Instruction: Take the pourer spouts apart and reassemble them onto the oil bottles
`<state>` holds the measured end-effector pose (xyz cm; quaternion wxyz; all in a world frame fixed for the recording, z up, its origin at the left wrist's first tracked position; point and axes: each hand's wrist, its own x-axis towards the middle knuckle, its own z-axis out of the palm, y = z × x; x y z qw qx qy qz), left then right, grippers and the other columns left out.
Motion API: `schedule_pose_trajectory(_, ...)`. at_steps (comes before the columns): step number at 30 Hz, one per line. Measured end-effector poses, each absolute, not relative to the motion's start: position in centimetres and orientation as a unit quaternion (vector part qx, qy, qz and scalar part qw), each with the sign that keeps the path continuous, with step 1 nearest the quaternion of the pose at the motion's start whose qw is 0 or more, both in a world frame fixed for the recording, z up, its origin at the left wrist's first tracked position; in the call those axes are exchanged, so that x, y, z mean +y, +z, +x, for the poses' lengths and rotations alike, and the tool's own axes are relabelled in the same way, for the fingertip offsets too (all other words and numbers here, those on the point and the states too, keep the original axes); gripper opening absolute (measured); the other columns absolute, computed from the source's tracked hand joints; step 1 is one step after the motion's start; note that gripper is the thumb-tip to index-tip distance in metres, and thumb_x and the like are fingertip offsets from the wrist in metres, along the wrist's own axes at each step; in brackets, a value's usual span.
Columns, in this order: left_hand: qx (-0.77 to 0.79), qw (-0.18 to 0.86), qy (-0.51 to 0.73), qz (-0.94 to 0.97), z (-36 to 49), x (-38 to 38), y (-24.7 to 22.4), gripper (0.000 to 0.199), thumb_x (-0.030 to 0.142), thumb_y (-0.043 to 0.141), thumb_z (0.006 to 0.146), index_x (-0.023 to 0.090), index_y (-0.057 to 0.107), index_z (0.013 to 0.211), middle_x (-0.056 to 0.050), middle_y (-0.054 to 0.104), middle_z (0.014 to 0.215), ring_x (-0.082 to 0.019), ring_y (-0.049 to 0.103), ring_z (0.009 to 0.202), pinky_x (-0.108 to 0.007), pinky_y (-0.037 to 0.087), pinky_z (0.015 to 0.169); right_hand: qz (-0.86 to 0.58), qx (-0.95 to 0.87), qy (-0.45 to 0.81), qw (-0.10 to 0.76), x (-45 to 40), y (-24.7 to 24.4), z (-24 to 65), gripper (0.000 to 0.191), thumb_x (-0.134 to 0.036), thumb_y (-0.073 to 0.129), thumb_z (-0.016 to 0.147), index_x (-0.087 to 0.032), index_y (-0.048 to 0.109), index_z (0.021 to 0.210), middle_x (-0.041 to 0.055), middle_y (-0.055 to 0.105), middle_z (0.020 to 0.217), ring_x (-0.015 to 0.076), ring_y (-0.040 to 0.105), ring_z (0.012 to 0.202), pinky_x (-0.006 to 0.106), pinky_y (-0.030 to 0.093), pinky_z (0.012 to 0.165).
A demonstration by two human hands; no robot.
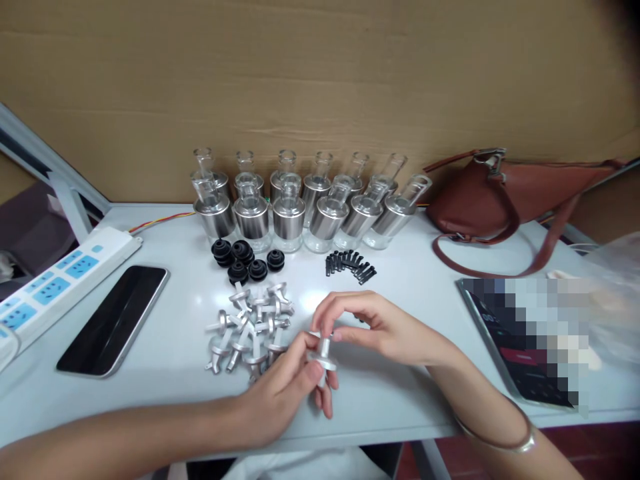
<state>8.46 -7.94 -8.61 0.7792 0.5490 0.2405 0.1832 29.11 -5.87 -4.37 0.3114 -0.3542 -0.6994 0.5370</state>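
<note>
Over the front of the table, my left hand (295,383) is closed on a silver pourer spout (325,357) with a round disc, its narrow end upward. My right hand (367,323) comes in from the right, thumb and fingers pinched together at the spout's top end. Whatever small piece they may hold is hidden. Just left of my hands lies a loose pile of similar silver spouts (250,327). Behind the pile sit several black ribbed stoppers (243,253). Farther right are several small black flaps (350,263), spread in a cluster.
Glass bottles with silver metal sleeves (289,220) stand in two rows at the back, before a cardboard wall (300,80). A power strip (65,280) and a black phone (115,320) lie left. At right are a brown handbag (475,200) and a partly blurred phone (500,340).
</note>
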Motion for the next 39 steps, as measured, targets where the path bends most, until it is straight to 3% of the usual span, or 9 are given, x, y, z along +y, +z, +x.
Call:
schedule_pose_trajectory(3,0.251,0.767,0.180,0.562,8.4,-8.0,-8.6,0.051,0.070,0.034,0.090,0.020,0.036,0.098,-0.001,0.051,0.083,-0.015,0.055,0.071,-0.034,0.043,0.074,-0.382,-0.721,0.488,0.310,-6.0,-4.1,28.8,0.021,-0.032,0.050,0.097,-0.018,0.064,0.095,0.0062,0.067,0.103,0.0160,0.062,0.097,0.030,0.047,0.088)
schedule_pose_trajectory(9,0.256,0.770,0.172,0.559,8.5,-8.1,-9.1,0.049,0.069,0.037,0.091,0.021,0.030,0.103,0.001,0.053,0.077,-0.016,0.053,0.071,-0.036,0.041,0.077,-0.418,-0.713,0.480,0.294,-6.1,-4.1,28.4,0.022,-0.037,0.059,0.092,-0.017,0.064,0.084,0.0007,0.066,0.079,0.0127,0.059,0.074,0.023,0.046,0.071)
schedule_pose_trajectory(18,0.262,0.773,0.183,0.548,8.5,-8.1,-9.2,0.049,0.068,0.040,0.090,0.021,0.031,0.102,0.001,0.055,0.076,-0.016,0.054,0.071,-0.034,0.041,0.075,-0.427,-0.725,0.447,0.304,-6.1,-3.9,28.6,0.011,-0.022,0.063,0.089,-0.016,0.065,0.080,0.0004,0.066,0.077,0.0116,0.060,0.073,0.021,0.044,0.070)
schedule_pose_trajectory(28,0.257,0.789,0.190,0.524,8.5,-8.1,-10.0,0.048,0.063,0.047,0.090,0.022,0.028,0.105,0.003,0.055,0.074,-0.014,0.053,0.070,-0.034,0.039,0.074,-0.427,-0.730,0.429,0.318,-6.3,-3.9,28.4,0.011,-0.024,0.065,0.087,-0.016,0.066,0.080,0.0002,0.067,0.075,0.0112,0.060,0.070,0.020,0.045,0.067)
schedule_pose_trajectory(33,0.250,0.784,0.268,0.501,8.8,-8.8,-10.5,0.047,0.046,0.067,0.086,0.029,0.027,0.105,0.001,0.043,0.103,-0.011,0.056,0.082,-0.032,0.043,0.077,-0.459,-0.725,0.400,0.321,-6.4,-4.0,28.6,0.012,-0.025,0.063,0.088,-0.017,0.067,0.080,0.0012,0.068,0.076,0.0127,0.061,0.071,0.022,0.045,0.066)
schedule_pose_trajectory(39,0.260,0.741,0.346,0.513,8.7,-9.2,-10.6,0.033,0.032,0.060,0.094,0.034,0.031,0.108,0.003,0.041,0.107,-0.007,0.059,0.080,-0.027,0.044,0.075,-0.492,-0.709,0.385,0.326,-6.1,-4.1,29.0,0.011,-0.023,0.061,0.087,-0.017,0.066,0.080,0.0014,0.067,0.075,0.0135,0.060,0.070,0.024,0.044,0.065)
